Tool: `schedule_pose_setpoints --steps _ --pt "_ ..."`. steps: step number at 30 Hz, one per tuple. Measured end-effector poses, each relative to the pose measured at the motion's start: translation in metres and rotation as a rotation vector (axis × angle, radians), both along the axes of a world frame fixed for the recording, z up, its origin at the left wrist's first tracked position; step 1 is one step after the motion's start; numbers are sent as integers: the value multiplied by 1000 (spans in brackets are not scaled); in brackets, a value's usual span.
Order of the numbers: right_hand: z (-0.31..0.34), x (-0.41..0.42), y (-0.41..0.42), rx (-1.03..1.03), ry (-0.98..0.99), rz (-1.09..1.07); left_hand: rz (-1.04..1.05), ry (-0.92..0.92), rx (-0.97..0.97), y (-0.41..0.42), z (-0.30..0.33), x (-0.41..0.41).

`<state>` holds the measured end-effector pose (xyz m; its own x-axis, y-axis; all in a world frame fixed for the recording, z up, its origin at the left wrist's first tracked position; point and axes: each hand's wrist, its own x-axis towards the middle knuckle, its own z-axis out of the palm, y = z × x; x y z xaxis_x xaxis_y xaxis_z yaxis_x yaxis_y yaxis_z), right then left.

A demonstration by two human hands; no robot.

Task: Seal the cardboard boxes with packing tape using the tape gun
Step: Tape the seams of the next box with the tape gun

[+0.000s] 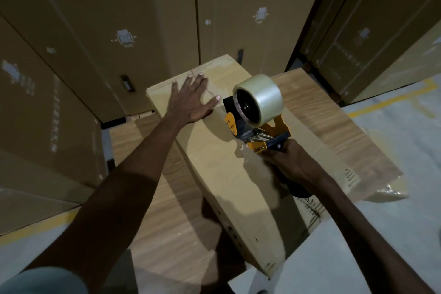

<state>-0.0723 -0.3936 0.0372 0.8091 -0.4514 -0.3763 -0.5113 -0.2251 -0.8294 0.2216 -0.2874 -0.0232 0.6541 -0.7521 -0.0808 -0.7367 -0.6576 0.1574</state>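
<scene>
tape gun on box | right grip clenching handle | left grip flat, released

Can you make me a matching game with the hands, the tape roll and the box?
Things:
1. left hand
2. right hand
3. tape roll
4. box

What it is doing:
A. sits on top of the tape gun
B. lies on the wooden table
C. presses flat on the box
D. grips the tape gun's handle

Pairs: 1-C, 2-D, 3-A, 4-B
</scene>
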Motion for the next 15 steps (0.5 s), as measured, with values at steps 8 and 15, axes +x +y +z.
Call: schedule_pose_setpoints --steps 8,15 --pt "0 -37 -1 -8 5 9 16 -10 21 -4 2 -1" --pt "-6 -82 8 -10 2 -23 69 -1 36 -4 1 -22"
